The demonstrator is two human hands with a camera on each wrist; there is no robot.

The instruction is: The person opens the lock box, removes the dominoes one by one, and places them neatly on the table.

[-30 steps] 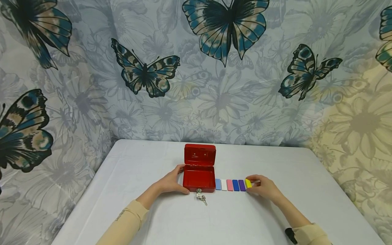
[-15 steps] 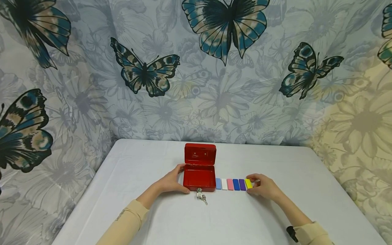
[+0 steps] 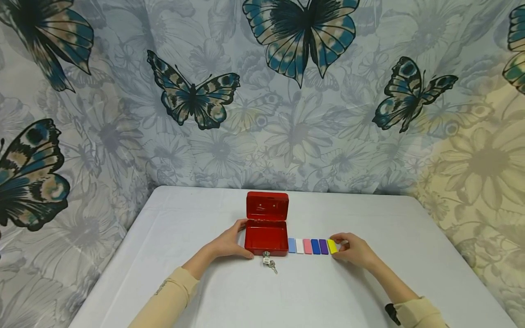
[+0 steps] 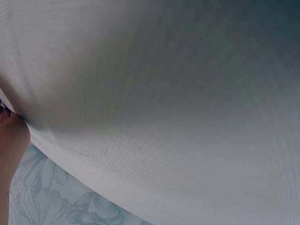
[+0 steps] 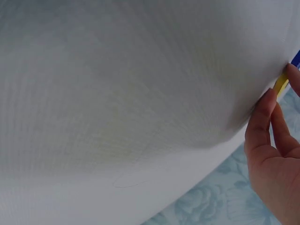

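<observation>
A red metal cash box stands on the white table with its lid up and no contents showing inside. My left hand holds its left side, thumb at the near corner and fingers toward the back; only part of that hand shows in the left wrist view. To the right of the box, flat coloured blocks lie in a row: light blue, white, pink, blue and purple. At its right end my right hand pinches a yellow block by its ends.
A lock with keys sits at the box's front edge, the keys reaching down over the table. Behind the table's far edge is a wall cloth printed with flowers and butterflies.
The yellow block has shifted slightly nearer and lies more in line with the row, still in my right hand's pinch. My left hand keeps its place on the box.
</observation>
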